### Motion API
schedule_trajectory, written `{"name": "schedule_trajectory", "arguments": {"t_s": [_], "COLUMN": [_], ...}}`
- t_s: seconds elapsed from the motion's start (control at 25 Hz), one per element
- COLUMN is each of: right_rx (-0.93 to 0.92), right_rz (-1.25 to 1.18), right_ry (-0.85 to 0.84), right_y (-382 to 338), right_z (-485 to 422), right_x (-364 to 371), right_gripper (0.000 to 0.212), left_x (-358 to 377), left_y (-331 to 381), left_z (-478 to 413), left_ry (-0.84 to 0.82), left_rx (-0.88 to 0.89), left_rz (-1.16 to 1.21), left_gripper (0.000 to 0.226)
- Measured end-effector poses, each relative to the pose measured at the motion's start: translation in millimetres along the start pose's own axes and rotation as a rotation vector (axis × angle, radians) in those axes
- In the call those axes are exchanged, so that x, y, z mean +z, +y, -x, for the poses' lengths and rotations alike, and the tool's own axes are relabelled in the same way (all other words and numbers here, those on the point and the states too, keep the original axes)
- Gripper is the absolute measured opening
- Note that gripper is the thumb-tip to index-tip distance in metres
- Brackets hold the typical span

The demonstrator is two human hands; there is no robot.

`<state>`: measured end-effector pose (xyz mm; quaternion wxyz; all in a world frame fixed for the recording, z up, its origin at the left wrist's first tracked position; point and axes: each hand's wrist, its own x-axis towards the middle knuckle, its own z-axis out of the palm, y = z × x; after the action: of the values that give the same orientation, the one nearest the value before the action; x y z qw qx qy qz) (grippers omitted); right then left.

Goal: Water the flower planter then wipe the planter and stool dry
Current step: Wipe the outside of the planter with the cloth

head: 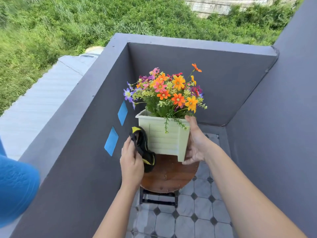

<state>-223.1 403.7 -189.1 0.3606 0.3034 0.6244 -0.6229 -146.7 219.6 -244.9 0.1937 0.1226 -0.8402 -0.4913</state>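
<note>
A pale green square planter (163, 138) full of orange, pink, yellow and purple flowers (171, 90) is tilted up above a round brown wooden stool (169, 176). My right hand (195, 143) grips the planter's right corner and side. My left hand (132, 162) holds a black and yellow cloth (142, 146) pressed against the planter's left side. The stool's dark legs (158, 200) show below its seat.
Grey balcony walls (188, 59) close in on the left, back and right. Two blue patches (111, 140) mark the left wall. A blue rounded object (15, 188) sits at the left edge. The floor is grey tile with dark diamonds (193, 217). Grass lies beyond.
</note>
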Motion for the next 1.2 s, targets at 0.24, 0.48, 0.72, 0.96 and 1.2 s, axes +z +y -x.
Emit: {"name": "schedule_trajectory", "arguments": {"t_s": [0.24,0.48,0.72,0.96,1.2], "right_rx": [-0.007,0.007,-0.054,-0.338,-0.402], "right_rz": [0.050,0.101,0.114,-0.317,-0.167], "right_ry": [-0.021,0.023,0.075,0.114,0.478], "right_y": [-0.2,-4.8,-1.7,54.4,102.9], "right_z": [0.9,10.7,28.0,14.1,30.1], "right_x": [-6.2,-12.4,-6.6,-5.5,51.4], "right_gripper": [0.101,0.104,0.101,0.064,0.062], "left_x": [-13.0,-6.6,-15.2,-17.3,-8.3], "left_y": [25.2,6.7,3.4,-0.6,16.8], "left_z": [-33.4,-55.8,-44.5,-43.6,-23.4], "left_ry": [-0.042,-0.308,-0.373,-0.353,-0.314], "left_rx": [-0.044,-0.323,-0.001,0.226,0.291], "left_rz": [0.272,0.426,0.268,0.034,-0.018], "left_gripper": [0.029,0.035,0.030,0.028,0.040]}}
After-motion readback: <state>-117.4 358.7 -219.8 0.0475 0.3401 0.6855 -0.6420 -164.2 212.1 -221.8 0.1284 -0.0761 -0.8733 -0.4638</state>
